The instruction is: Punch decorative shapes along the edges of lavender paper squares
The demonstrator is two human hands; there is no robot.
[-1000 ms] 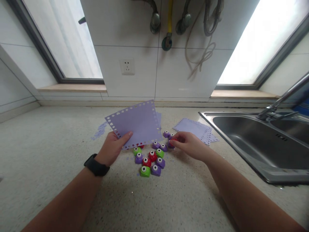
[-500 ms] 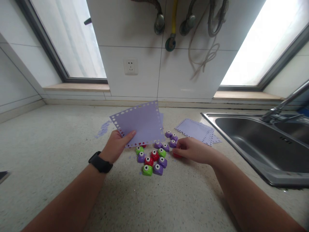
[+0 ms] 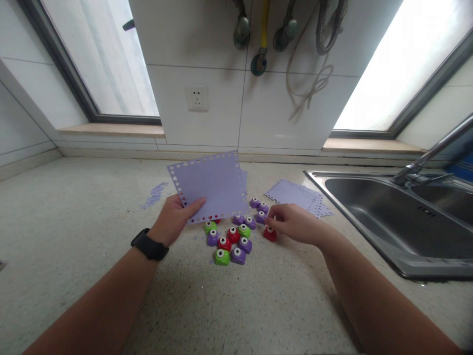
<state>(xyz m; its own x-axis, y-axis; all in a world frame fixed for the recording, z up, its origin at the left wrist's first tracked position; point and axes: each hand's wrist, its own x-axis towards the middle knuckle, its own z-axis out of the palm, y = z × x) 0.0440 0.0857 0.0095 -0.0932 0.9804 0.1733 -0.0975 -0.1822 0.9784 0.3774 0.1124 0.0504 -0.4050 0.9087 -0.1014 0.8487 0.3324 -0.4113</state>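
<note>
My left hand (image 3: pixel 175 217), with a black watch on its wrist, pinches a light purple paper sheet (image 3: pixel 209 185) by its lower left corner. Small shaped holes run along the sheet's edges. My right hand (image 3: pixel 291 223) hovers over a red craft punch (image 3: pixel 270 233), its fingers bent and slightly apart. Its fingertips are close beside a purple craft punch (image 3: pixel 261 217); whether they touch is unclear. Several more punches, such as a green one (image 3: pixel 222 257) and a purple one (image 3: pixel 238 255), stand in a cluster below the sheet, which partly hides a red one.
More punched purple sheets (image 3: pixel 291 194) lie to the right, near the steel sink (image 3: pixel 369 222) and its tap (image 3: pixel 410 172). Purple paper scraps (image 3: pixel 154 195) are scattered on the speckled counter (image 3: pixel 207 310) at left. A tiled wall with a socket (image 3: pixel 197 99) rises behind.
My right hand has let go of the red punch and lifted slightly, toward the purple punch. The left hand still holds the sheet. The whole view has shifted slightly.
</note>
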